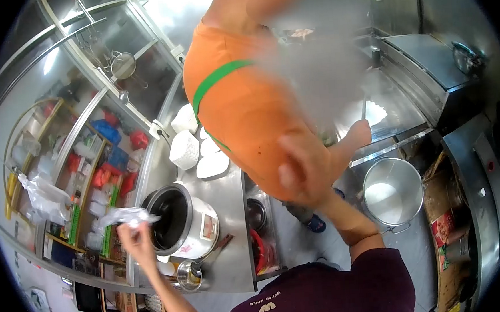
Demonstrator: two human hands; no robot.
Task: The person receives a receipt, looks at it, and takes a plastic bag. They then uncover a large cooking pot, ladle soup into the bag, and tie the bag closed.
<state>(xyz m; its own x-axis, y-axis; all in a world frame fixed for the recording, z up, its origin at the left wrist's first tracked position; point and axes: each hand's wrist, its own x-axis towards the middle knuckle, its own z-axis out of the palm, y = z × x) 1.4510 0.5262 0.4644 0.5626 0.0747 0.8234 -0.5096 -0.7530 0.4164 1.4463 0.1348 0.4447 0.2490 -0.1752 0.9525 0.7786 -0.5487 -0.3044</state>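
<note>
My left hand [136, 240] is raised at the left, its fingers closed on a crumpled clear plastic bag [129, 215]. The bag hangs beside the rim of a deep pot with a dark inside and a white outer body [200, 230], which looks like a rice cooker. My right hand [299, 167], blurred by motion, is in front of a co-worker's orange shirt [242, 119]. Its fingers look apart, and I see nothing in them; whether it touches the shirt I cannot tell.
The co-worker's hand [358, 133] holds a handle over a steel work surface. White containers [185, 149] are stacked on the steel counter [234, 271] near a small metal cup [188, 276]. A large metal pot [392, 195] stands at the right. Grey steam or blur hides the upper middle.
</note>
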